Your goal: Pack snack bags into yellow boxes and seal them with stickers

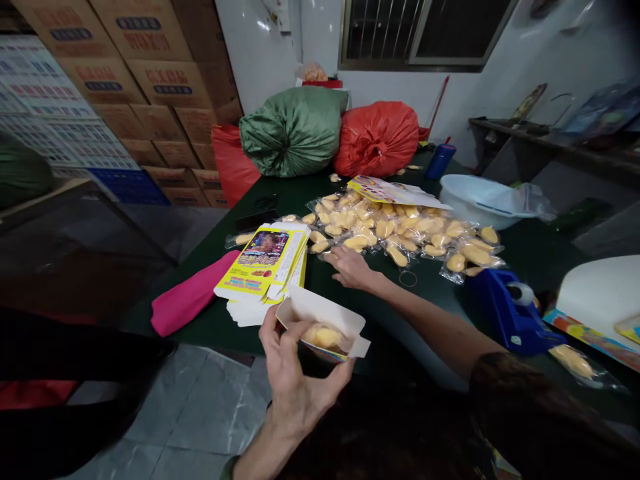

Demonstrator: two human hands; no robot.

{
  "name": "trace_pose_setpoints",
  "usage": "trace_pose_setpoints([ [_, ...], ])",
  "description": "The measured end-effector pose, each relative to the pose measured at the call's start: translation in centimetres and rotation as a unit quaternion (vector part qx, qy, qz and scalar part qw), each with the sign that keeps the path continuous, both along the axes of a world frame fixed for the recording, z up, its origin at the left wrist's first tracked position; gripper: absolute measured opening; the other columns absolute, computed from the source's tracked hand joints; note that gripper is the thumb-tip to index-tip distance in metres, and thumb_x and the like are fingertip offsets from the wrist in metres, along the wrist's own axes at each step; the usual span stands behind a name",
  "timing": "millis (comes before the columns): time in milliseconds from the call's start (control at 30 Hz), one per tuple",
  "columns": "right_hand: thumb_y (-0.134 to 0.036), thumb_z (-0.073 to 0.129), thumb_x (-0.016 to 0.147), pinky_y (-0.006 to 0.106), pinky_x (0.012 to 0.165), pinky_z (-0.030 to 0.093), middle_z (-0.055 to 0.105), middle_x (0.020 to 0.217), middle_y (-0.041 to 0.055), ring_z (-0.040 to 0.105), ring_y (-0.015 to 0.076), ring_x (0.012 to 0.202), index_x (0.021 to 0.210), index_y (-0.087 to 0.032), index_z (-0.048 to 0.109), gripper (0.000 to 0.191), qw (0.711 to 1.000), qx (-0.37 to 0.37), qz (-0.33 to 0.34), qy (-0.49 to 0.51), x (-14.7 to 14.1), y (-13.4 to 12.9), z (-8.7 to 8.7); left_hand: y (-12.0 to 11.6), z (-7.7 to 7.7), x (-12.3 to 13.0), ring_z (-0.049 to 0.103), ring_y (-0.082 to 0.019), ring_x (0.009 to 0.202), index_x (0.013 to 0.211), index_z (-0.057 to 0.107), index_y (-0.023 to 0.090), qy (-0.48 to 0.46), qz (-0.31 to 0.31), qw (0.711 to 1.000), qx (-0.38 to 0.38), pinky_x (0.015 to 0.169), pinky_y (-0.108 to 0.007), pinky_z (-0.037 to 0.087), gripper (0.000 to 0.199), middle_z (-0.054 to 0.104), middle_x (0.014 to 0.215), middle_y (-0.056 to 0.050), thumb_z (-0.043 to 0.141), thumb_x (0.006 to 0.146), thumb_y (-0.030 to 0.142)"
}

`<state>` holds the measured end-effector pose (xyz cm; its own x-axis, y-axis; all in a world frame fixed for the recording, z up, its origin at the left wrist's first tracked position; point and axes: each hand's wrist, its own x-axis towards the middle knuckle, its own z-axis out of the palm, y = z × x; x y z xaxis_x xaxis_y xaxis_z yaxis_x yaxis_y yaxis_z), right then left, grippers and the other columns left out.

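My left hand (300, 390) is wrapped round a small open cardboard box (327, 307), its white flaps up and its mouth tilted toward me. A pale yellow piece (324, 335) in clear wrap shows inside, near my fingers. My right hand (353, 268) reaches to the near left edge of a heap of clear-wrapped yellow pieces (385, 230). Its thumb and fingers are apart, the fingertips close to the nearest packets; I see nothing held between them. Left of the heap lies a stack of flat yellow-and-white printed boxes (260, 263).
On the dark green table (370, 313) are a pink cloth (193, 293), a blue tape dispenser (510, 310), a white basin (475, 200) and a blue bottle (441, 160). A green sack (295, 130) and a red sack (377, 139) sit behind. Cartons (145, 87) are stacked at left.
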<state>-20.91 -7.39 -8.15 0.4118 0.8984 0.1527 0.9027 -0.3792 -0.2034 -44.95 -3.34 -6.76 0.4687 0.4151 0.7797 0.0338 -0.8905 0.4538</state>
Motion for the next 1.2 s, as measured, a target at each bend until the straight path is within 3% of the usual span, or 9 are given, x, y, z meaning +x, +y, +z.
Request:
trace_pose_setpoints([
  [167, -0.002, 0.041, 0.082, 0.038, 0.085, 0.046, 0.063, 0.106, 0.0193, 0.057, 0.0269, 0.103, 0.103, -0.009, 0.063, 0.031, 0.994, 0.069, -0.080, 0.012, 1.2, 0.5, 0.1, -0.1, 0.3, 1.6, 0.050, -0.032, 0.118, 0.110, 0.050, 0.017, -0.002, 0.008, 1.000, -0.019, 0.091, -0.045, 0.047, 0.057, 0.044, 0.125, -0.017, 0.075, 0.062, 0.036],
  [333, -0.016, 0.039, 0.089, 0.027, 0.068, 0.048, 0.063, 0.091, 0.0077, 0.059, 0.0151, 0.077, 0.103, -0.013, 0.055, 0.021, 0.960, 0.234, -0.137, 0.071, 1.6, -5.1, 7.3, 0.1, 0.2, 4.7, 0.048, -0.036, 0.119, 0.111, 0.049, 0.018, 0.016, 0.005, 0.999, -0.034, 0.090, -0.049, 0.046, 0.061, 0.039, 0.130, -0.019, 0.076, 0.061, 0.041],
  [433, -0.030, 0.053, 0.085, 0.023, 0.055, 0.043, 0.061, 0.076, -0.0001, 0.055, 0.0113, 0.058, 0.097, -0.018, 0.056, 0.017, 0.893, 0.378, -0.039, 0.240, -1.1, -8.5, 11.5, -0.5, 0.0, 6.7, 0.047, -0.038, 0.120, 0.115, 0.046, 0.019, 0.028, 0.004, 0.999, -0.041, 0.087, -0.051, 0.046, 0.069, 0.039, 0.131, -0.021, 0.078, 0.058, 0.039],
  [533, -0.023, 0.056, 0.081, 0.024, 0.058, 0.042, 0.063, 0.074, 0.0009, 0.055, 0.0119, 0.062, 0.085, -0.018, 0.059, 0.008, 0.942, 0.287, -0.017, 0.176, -4.5, -9.6, 13.3, -1.4, -0.1, 8.1, 0.051, -0.037, 0.116, 0.121, 0.039, 0.020, 0.017, -0.022, 0.999, -0.044, 0.084, -0.050, 0.046, 0.080, 0.043, 0.131, -0.020, 0.081, 0.054, 0.037],
  [633, -0.015, 0.049, 0.084, 0.026, 0.061, 0.038, 0.066, 0.077, 0.0057, 0.057, 0.0154, 0.069, 0.081, -0.015, 0.062, 0.013, 0.989, 0.107, -0.097, 0.007, -6.7, -9.1, 13.8, -2.2, 0.0, 8.6, 0.052, -0.035, 0.115, 0.127, 0.033, 0.020, -0.013, -0.052, 0.998, -0.037, 0.085, -0.050, 0.046, 0.088, 0.045, 0.131, -0.020, 0.081, 0.054, 0.036],
  [733, -0.013, 0.050, 0.082, 0.028, 0.055, 0.029, 0.068, 0.084, 0.0102, 0.058, 0.0191, 0.070, 0.085, -0.013, 0.066, 0.016, 0.980, -0.097, -0.134, -0.108, -8.0, -8.2, 15.1, -2.7, 0.1, 8.7, 0.051, -0.036, 0.117, 0.131, 0.030, 0.020, -0.032, -0.076, 0.996, -0.030, 0.088, -0.051, 0.045, 0.092, 0.047, 0.129, -0.020, 0.080, 0.055, 0.034],
  [833, -0.015, 0.053, 0.083, 0.028, 0.054, 0.024, 0.069, 0.087, 0.0099, 0.058, 0.0197, 0.072, 0.088, -0.015, 0.069, 0.017, 0.969, -0.214, -0.052, -0.113, -8.8, -7.1, 16.8, -3.1, 0.1, 8.5, 0.051, -0.037, 0.119, 0.135, 0.027, 0.021, -0.033, -0.100, 0.994, -0.027, 0.089, -0.053, 0.044, 0.095, 0.048, 0.129, -0.019, 0.079, 0.057, 0.034],
  [1067, -0.017, 0.051, 0.087, 0.027, 0.059, 0.035, 0.062, 0.095, 0.0125, 0.055, 0.0171, 0.076, 0.090, -0.012, 0.068, 0.018, 0.985, -0.135, 0.052, -0.090, -8.3, -4.6, 14.1, -2.7, -0.9, 8.3, 0.050, -0.038, 0.120, 0.143, 0.019, 0.021, -0.058, -0.072, 0.994, -0.057, 0.091, -0.055, 0.045, 0.104, 0.045, 0.134, -0.021, 0.078, 0.058, 0.036],
  [1200, -0.012, 0.046, 0.086, 0.029, 0.074, 0.045, 0.060, 0.110, 0.0149, 0.055, 0.0189, 0.091, 0.108, -0.010, 0.061, 0.027, 0.996, 0.048, 0.024, -0.076, -8.4, -5.5, 11.6, -1.8, -1.3, 8.5, 0.050, -0.037, 0.119, 0.141, 0.021, 0.018, -0.056, -0.041, 0.994, -0.085, 0.092, -0.053, 0.044, 0.104, 0.045, 0.133, -0.021, 0.077, 0.056, 0.035],
])
